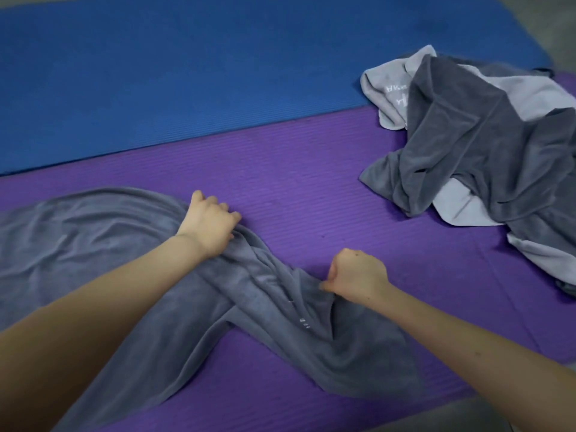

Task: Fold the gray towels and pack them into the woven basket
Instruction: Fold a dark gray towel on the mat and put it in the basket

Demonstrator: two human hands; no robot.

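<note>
Closest in, two bare forearms reach over a gray towel (274, 294) that sprawls, crumpled and unfolded, across a purple mat (311, 188). The towel is soft, plush cloth, bunched into long folds. It runs from a wide spread at the left edge, through a narrow twisted waist between the hands, down to a loose flap near the bottom right. The left forearm lies over the towel and hides part of it. The right hand (355, 275) is curled into a fist, pinching a gathered ridge of the towel at the near side of the twist. A little farther off and to the left, the left hand (208, 226) has its fingers curled over the towel's far edge, gripping the cloth where it bends. The hands are near each other but apart, with the twisted strip between them. The mat is foam with fine ribbing. Farther right on it lies a heap (473, 145) of more towels, dark gray tangled with paler gray; one pale piece bears white lettering too small to read. Beyond lies a ribbed blue mat (187, 73), its edge against the purple one, and gray floor (561, 20) shows at the far right corner.
</note>
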